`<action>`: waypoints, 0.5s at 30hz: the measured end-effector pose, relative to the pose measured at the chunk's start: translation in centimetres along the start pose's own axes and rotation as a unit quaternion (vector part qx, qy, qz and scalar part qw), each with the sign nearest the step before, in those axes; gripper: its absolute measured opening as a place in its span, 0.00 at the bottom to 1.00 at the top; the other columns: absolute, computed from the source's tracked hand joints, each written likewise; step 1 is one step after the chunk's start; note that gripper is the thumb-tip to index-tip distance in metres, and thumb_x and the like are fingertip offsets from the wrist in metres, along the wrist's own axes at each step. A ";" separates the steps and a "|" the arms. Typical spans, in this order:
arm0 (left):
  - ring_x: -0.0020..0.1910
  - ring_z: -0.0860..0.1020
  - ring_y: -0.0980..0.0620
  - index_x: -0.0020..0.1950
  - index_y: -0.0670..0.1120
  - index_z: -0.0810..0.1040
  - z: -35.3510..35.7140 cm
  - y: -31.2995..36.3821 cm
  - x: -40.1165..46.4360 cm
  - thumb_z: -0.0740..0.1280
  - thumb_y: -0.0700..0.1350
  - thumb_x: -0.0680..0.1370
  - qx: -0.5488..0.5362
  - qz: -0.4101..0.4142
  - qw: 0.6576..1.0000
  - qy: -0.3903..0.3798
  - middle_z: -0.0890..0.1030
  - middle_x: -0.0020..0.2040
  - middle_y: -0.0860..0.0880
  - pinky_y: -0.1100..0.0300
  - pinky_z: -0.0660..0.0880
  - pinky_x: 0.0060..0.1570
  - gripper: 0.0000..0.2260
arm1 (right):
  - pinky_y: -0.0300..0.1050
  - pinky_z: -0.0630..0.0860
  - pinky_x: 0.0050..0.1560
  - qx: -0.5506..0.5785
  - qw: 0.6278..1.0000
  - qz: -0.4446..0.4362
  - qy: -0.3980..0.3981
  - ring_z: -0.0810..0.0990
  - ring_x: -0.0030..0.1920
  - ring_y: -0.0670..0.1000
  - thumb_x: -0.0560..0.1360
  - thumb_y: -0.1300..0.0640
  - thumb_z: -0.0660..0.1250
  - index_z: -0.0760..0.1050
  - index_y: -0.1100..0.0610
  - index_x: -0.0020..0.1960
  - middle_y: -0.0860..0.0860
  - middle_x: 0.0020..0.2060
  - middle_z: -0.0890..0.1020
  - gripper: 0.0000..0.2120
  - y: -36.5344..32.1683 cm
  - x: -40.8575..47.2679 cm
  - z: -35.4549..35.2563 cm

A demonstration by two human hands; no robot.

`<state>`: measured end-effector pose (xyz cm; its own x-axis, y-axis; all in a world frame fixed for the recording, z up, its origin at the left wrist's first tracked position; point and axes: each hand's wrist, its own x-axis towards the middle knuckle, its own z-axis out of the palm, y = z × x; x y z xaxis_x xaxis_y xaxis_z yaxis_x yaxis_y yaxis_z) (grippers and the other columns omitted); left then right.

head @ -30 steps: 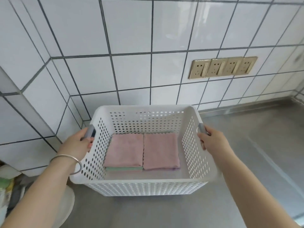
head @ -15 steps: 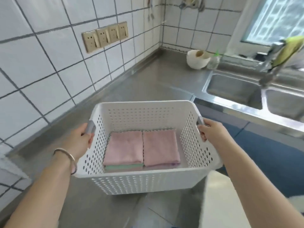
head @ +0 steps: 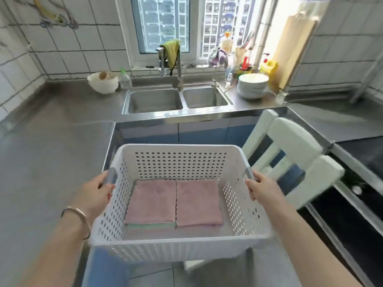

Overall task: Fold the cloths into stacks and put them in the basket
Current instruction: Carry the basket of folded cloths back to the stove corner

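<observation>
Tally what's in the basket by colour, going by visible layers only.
In the basket, visible layers only:
Pink cloths: 2, left top and right top
Green cloths: 1, edge under the left pink
Total: 3; lower layers unclear.

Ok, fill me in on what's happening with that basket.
A person holds the white perforated basket in the air, the left hand and right hand each gripping a grey side handle. Inside lie two stacks of folded cloths side by side, pink on top. The basket hangs in front of the steel counter, facing the double sink, with a white chair to its right.
</observation>
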<state>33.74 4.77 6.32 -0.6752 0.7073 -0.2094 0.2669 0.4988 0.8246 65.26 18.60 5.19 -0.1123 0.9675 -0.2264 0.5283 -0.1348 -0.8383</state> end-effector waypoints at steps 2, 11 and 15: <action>0.34 0.70 0.49 0.66 0.49 0.73 3.0 1.4 -1.6 0.57 0.37 0.79 0.014 0.012 1.000 -0.023 0.77 0.37 0.47 0.53 0.69 0.42 0.17 | 0.41 0.65 0.30 0.022 0.999 0.027 0.022 0.69 0.30 0.48 0.76 0.61 0.60 0.78 0.49 0.54 0.48 0.27 0.73 0.13 2.9 -1.8 -3.8; 0.39 0.78 0.42 0.63 0.54 0.73 19.9 9.3 -13.9 0.58 0.40 0.79 0.123 0.114 0.971 -0.170 0.81 0.40 0.46 0.52 0.73 0.38 0.16 | 0.45 0.65 0.36 0.049 0.981 0.105 0.152 0.69 0.32 0.50 0.76 0.61 0.59 0.79 0.49 0.45 0.53 0.28 0.73 0.12 16.7 -12.6 -22.4; 0.34 0.73 0.46 0.64 0.51 0.73 26.9 13.0 -17.9 0.59 0.40 0.79 0.129 0.165 0.951 -0.226 0.81 0.40 0.45 0.56 0.65 0.35 0.15 | 0.45 0.64 0.36 0.046 0.962 0.147 0.225 0.68 0.31 0.51 0.77 0.60 0.59 0.76 0.53 0.48 0.52 0.28 0.71 0.08 21.0 -16.5 -28.6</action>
<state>67.72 12.05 6.62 -0.1766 0.9609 -0.2133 0.6121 0.2769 0.7407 102.29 5.93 5.46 0.4169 0.8767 -0.2399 0.4030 -0.4149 -0.8157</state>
